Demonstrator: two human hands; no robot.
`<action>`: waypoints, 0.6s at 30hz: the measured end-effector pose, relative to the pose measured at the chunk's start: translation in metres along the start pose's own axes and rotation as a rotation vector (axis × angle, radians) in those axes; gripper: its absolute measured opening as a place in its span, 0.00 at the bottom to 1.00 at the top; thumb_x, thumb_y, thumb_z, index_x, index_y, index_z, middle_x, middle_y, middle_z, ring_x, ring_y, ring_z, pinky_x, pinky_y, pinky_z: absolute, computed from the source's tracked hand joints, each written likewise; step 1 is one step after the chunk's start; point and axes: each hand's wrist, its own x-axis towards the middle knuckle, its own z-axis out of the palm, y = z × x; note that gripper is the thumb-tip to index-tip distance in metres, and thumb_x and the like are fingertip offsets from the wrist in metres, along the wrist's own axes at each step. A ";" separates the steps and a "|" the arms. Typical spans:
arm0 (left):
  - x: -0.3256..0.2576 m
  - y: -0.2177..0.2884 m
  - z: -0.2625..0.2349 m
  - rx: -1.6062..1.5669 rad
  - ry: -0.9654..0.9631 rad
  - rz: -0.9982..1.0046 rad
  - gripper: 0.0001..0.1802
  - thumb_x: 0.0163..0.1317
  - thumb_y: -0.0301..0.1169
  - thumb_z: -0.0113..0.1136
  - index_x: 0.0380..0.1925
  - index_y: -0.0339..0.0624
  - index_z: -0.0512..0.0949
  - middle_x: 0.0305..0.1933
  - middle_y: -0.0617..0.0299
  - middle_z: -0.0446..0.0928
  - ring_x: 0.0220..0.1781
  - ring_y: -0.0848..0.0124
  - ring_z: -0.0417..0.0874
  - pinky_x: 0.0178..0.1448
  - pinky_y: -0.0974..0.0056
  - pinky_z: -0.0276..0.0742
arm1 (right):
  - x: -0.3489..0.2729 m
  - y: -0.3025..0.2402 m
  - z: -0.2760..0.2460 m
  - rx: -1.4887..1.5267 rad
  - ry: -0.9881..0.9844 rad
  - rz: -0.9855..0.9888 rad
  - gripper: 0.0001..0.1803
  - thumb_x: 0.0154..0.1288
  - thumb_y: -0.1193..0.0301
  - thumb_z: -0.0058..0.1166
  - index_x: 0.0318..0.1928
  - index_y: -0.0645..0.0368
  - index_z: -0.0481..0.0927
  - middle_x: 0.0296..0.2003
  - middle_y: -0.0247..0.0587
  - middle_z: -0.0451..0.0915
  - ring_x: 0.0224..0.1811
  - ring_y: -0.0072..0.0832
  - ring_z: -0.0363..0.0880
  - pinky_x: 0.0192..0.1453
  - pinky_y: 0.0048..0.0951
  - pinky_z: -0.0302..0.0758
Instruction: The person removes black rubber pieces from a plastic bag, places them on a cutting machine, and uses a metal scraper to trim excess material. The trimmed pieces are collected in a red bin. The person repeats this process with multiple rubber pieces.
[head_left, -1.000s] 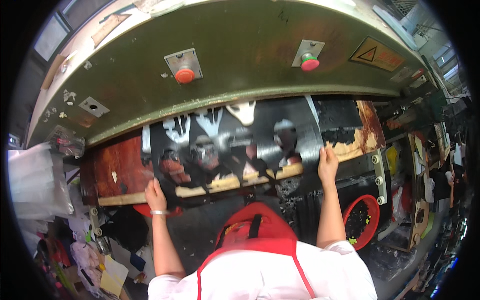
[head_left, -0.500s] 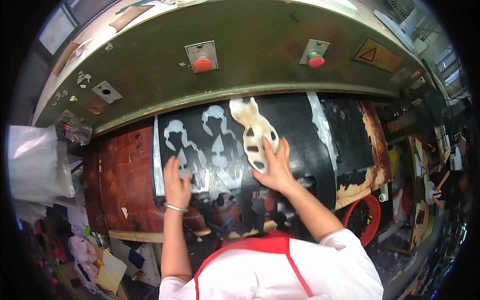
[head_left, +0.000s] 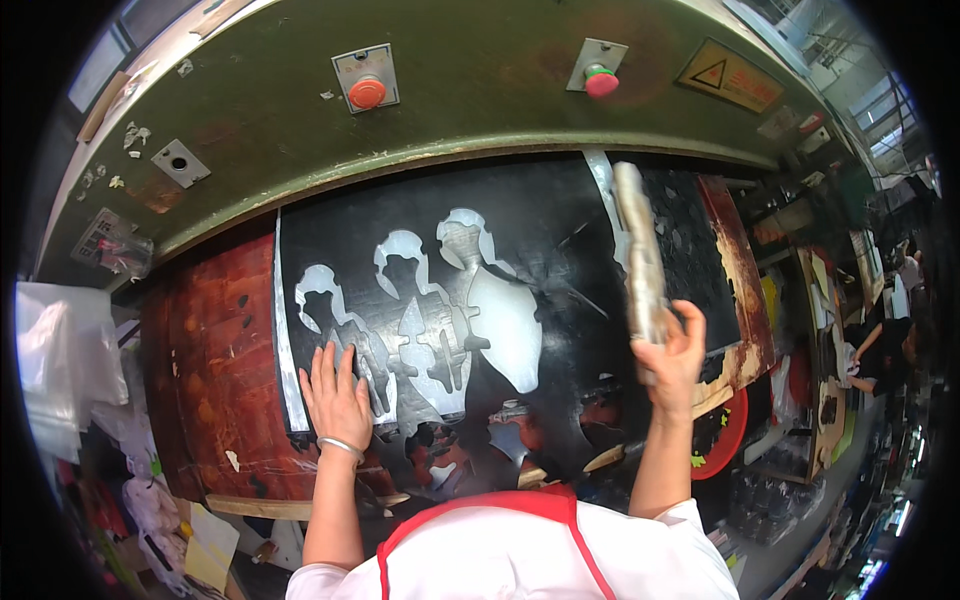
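Note:
My right hand [head_left: 675, 365] grips the lower end of a cream-coloured cutting die [head_left: 640, 245], fingers and thumb closed round it. The die is tipped up on edge, raised at the right side of a black sheet [head_left: 570, 265], and slightly blurred. My left hand [head_left: 338, 395] lies flat with fingers spread on the sheet's near left part, holding nothing. Ahead and to the right of it are pale, curved cut-out shapes [head_left: 505, 325] in the black sheet; the rightmost has a broad pale body.
A green machine beam [head_left: 480, 80] spans the far side, with a red button [head_left: 367, 93] and a pink-topped green button [head_left: 601, 82]. A reddish-brown board [head_left: 215, 370] lies left. Clear plastic bags [head_left: 65, 350] hang far left. A red basin [head_left: 735, 440] stands near right.
My right hand has lifted the cutting die off the black sheet and carried it right, turning it on edge. A third pale cut-out now shows there. My left hand has flattened, fingers spread.

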 end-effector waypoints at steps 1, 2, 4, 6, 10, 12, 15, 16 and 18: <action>-0.001 -0.001 0.001 0.008 0.018 0.011 0.27 0.62 0.31 0.54 0.63 0.45 0.68 0.70 0.51 0.61 0.74 0.53 0.56 0.77 0.43 0.43 | -0.008 -0.007 -0.020 0.014 0.027 -0.013 0.41 0.49 0.82 0.65 0.63 0.58 0.59 0.51 0.52 0.76 0.51 0.36 0.78 0.57 0.34 0.76; -0.002 -0.003 0.004 0.015 0.024 0.014 0.27 0.62 0.31 0.54 0.63 0.45 0.68 0.71 0.51 0.61 0.75 0.53 0.56 0.77 0.43 0.43 | -0.017 -0.013 -0.039 0.096 0.054 -0.023 0.38 0.52 0.79 0.62 0.64 0.59 0.60 0.53 0.54 0.74 0.55 0.40 0.77 0.62 0.39 0.73; -0.003 -0.005 0.009 0.028 0.065 0.044 0.27 0.63 0.32 0.53 0.63 0.45 0.68 0.71 0.51 0.60 0.75 0.53 0.55 0.77 0.44 0.42 | -0.030 -0.011 -0.068 0.455 0.152 -0.028 0.35 0.58 0.70 0.56 0.65 0.63 0.60 0.60 0.59 0.68 0.64 0.52 0.68 0.72 0.55 0.60; -0.003 -0.006 0.011 0.045 0.029 0.038 0.26 0.64 0.32 0.52 0.64 0.44 0.67 0.72 0.51 0.60 0.75 0.53 0.55 0.77 0.44 0.42 | -0.049 -0.004 -0.092 0.924 0.232 0.121 0.39 0.58 0.65 0.57 0.68 0.65 0.59 0.65 0.60 0.60 0.69 0.58 0.55 0.75 0.58 0.54; 0.012 0.001 -0.011 0.039 -0.046 0.073 0.26 0.63 0.33 0.55 0.62 0.43 0.68 0.69 0.49 0.63 0.72 0.51 0.60 0.74 0.43 0.50 | -0.060 0.014 -0.122 1.691 0.375 0.202 0.41 0.54 0.61 0.62 0.67 0.60 0.62 0.67 0.59 0.54 0.69 0.58 0.45 0.75 0.53 0.58; 0.028 0.014 -0.036 0.101 -0.191 -0.004 0.23 0.60 0.34 0.60 0.56 0.42 0.74 0.60 0.50 0.73 0.64 0.52 0.69 0.69 0.44 0.59 | -0.059 0.019 -0.126 1.567 0.329 0.166 0.40 0.55 0.61 0.61 0.67 0.62 0.63 0.67 0.59 0.54 0.69 0.57 0.46 0.74 0.52 0.59; 0.074 0.063 -0.047 -0.065 0.096 0.354 0.19 0.55 0.31 0.64 0.49 0.42 0.78 0.47 0.55 0.79 0.51 0.56 0.77 0.59 0.51 0.68 | -0.051 0.017 -0.119 1.468 0.319 0.180 0.37 0.60 0.59 0.59 0.66 0.63 0.64 0.67 0.60 0.55 0.69 0.58 0.46 0.74 0.52 0.59; 0.089 0.091 -0.037 -0.233 0.197 0.468 0.21 0.52 0.30 0.66 0.49 0.42 0.78 0.45 0.56 0.79 0.50 0.56 0.78 0.57 0.55 0.70 | -0.049 0.015 -0.114 1.390 0.337 0.158 0.37 0.60 0.59 0.59 0.66 0.61 0.64 0.67 0.60 0.54 0.69 0.59 0.46 0.74 0.53 0.59; 0.117 0.151 -0.008 -0.357 0.227 0.682 0.29 0.50 0.32 0.69 0.54 0.41 0.74 0.48 0.56 0.77 0.52 0.58 0.76 0.54 0.56 0.73 | -0.048 0.012 -0.102 1.242 0.364 0.160 0.36 0.62 0.59 0.58 0.67 0.60 0.64 0.68 0.61 0.54 0.69 0.61 0.48 0.74 0.54 0.59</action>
